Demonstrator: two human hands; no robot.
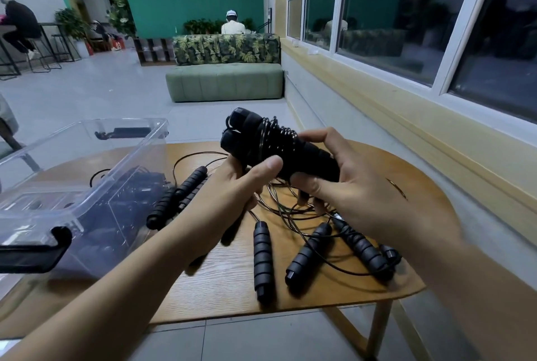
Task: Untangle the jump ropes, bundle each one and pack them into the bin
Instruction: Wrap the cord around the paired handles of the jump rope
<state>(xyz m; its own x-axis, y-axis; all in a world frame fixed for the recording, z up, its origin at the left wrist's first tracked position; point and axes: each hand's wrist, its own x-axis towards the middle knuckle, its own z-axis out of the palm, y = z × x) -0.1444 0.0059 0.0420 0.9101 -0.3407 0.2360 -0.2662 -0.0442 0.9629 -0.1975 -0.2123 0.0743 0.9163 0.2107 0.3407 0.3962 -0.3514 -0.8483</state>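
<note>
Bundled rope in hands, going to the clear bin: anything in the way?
Nothing visible. The left hand and right hand hold the bundled rope above the table. The bin sits just left, top open. Loose handles lie on the table beneath that path, not in it.

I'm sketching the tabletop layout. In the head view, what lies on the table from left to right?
A clear bin → pair of handles beside it → handle pointing straight away → handle tilted right → handle tilted left. The left hand and right hand, gripping the bundled rope, overlap these: omitted.
</note>
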